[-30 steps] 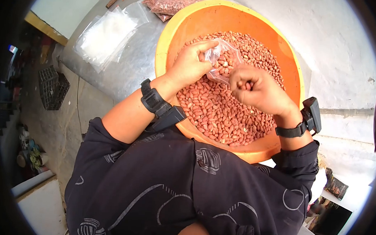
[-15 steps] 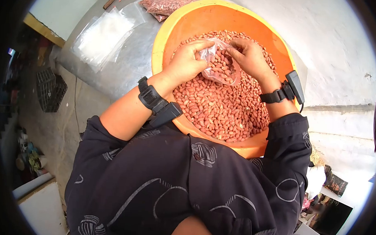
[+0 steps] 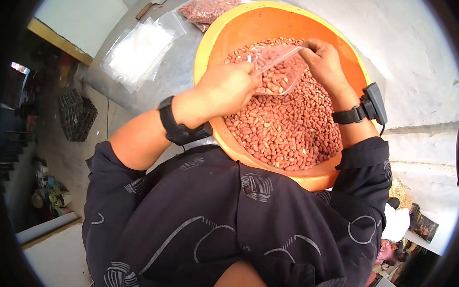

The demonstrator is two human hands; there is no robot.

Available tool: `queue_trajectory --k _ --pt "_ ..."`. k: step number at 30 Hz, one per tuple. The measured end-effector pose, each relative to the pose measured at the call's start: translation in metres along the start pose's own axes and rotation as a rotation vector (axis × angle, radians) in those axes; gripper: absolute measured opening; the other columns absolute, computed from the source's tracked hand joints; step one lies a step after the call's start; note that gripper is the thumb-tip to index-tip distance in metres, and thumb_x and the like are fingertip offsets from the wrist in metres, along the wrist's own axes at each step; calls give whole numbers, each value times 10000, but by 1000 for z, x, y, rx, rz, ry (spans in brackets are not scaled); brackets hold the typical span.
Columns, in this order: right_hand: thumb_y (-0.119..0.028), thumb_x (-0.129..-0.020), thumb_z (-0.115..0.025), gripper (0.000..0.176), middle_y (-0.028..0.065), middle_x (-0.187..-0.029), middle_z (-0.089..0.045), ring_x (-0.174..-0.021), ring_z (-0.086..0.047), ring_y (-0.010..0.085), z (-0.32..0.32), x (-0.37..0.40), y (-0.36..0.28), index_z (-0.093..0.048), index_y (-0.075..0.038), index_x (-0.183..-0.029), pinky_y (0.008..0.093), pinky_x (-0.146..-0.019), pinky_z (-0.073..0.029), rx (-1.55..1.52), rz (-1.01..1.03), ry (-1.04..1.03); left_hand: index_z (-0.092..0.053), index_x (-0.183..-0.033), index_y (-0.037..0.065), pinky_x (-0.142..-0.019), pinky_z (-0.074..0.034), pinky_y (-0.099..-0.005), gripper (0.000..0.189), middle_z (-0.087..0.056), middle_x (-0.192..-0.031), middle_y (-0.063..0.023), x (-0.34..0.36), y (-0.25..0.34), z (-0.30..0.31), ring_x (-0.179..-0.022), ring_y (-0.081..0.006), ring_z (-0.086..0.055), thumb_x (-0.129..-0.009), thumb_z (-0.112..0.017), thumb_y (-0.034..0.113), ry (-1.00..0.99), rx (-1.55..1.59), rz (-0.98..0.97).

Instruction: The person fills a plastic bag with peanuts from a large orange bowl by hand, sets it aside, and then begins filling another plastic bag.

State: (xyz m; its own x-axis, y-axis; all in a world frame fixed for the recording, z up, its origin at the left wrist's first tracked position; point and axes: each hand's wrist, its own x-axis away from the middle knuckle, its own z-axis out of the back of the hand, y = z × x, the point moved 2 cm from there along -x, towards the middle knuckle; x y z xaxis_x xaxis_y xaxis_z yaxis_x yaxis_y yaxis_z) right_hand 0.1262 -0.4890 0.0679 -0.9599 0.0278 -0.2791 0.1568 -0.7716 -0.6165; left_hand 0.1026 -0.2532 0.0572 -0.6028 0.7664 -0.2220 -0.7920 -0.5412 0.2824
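Note:
A clear plastic zip bag (image 3: 280,77) with reddish peanuts in it hangs between my two hands, above the loose peanuts (image 3: 285,133) in a large orange basin (image 3: 248,28). My left hand (image 3: 229,88) is closed on the bag's left side, its fingertips partly hidden. At the upper right corner of the bag, my right hand (image 3: 321,60) pinches the rim. The bag's top edge is stretched into a slanting straight line between the hands. Both wrists wear black straps with a small box.
Flat clear bags (image 3: 139,52) lie stacked on the grey table (image 3: 184,66) left of the basin. Filled peanut bags (image 3: 209,10) sit behind it, near a knife-like tool with a brown handle (image 3: 144,10). A black crate (image 3: 76,115) stands on the floor at left.
The bag's opening has been pulled from round and gaping into a straight edge. My right hand moved right and up a little; my left hand turned over its side of the bag.

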Motion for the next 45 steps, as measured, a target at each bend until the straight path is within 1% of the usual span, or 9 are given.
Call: queue_trajectory --k 5,9,12,15,21,25,31,36,45 --pt "-159 -813 -593 177 -26 -558 -478 -537 -431 59 41 4 -29 -610 -12 -716 250 -497 -364 -270 -62 30 -577 -824 -3 -642 -478 -354 79 -601 -930 -112 -16 -20 90 -727 -282 -593 -790 -583 68 322 -136 -307" --pt "-137 -810 -591 173 -38 -586 -482 -550 -423 52 44 11 -41 -595 -14 -688 236 -506 -347 -383 -72 18 -578 -843 3 -572 -440 -273 99 -611 -843 -78 -24 -27 101 -628 -135 -560 -839 -578 101 301 48 -246" --pt "-129 -808 -577 174 -35 -609 -486 -577 -427 50 20 14 -9 -569 -25 -669 234 -533 -355 -440 -150 -104 -585 -850 5 -554 -435 -251 128 -595 -728 -47 -24 -44 64 -583 -104 -556 -871 -566 130 199 256 54" --pt "-172 -854 -564 162 -1 -690 -578 -583 -499 71 18 22 -6 -596 -39 -766 226 -557 -399 -615 -169 -134 -580 -864 18 -558 -435 -223 155 -568 -661 -8 -20 -43 48 -571 -81 -560 -907 -547 163 135 554 204" --pt "-165 -890 -594 290 89 -961 -640 -757 -655 158 19 31 6 -523 -6 -1122 265 -708 -538 -1150 -114 -379 -539 -948 43 -613 -464 -202 137 -593 -796 -8 -18 -47 29 -695 -101 -636 -935 -544 179 173 994 213" --pt "2 -867 -583 277 124 -994 -647 -820 -665 198 2 35 16 -521 22 -1136 309 -759 -558 -1108 -198 -175 -542 -1073 39 -693 -497 -222 186 -622 -902 -45 -20 -43 19 -821 -131 -658 -913 -576 128 266 1141 175" --pt "24 -854 -600 249 144 -952 -654 -847 -666 205 4 37 7 -523 39 -1089 309 -752 -558 -1044 -40 -94 -439 -1326 13 -819 -505 -266 538 -642 -966 -89 -19 -43 25 -877 -143 -635 -829 -644 -1 259 1203 211" --pt "53 -851 -587 265 158 -941 -653 -839 -663 202 27 47 -23 -495 39 -1100 309 -759 -558 -990 191 23 -440 -1322 -3 -787 -505 -251 547 -642 -965 -83 -9 -35 55 -862 -132 -625 -816 -648 -8 349 1145 70" --pt "8 -865 -591 236 77 -871 -649 -655 -606 113 3 34 14 -538 21 -1095 224 -604 -508 -867 -115 -36 -578 -1177 -6 -702 -488 -229 361 -644 -885 -36 -12 -64 10 -784 -92 -596 -830 -658 58 278 1089 326"
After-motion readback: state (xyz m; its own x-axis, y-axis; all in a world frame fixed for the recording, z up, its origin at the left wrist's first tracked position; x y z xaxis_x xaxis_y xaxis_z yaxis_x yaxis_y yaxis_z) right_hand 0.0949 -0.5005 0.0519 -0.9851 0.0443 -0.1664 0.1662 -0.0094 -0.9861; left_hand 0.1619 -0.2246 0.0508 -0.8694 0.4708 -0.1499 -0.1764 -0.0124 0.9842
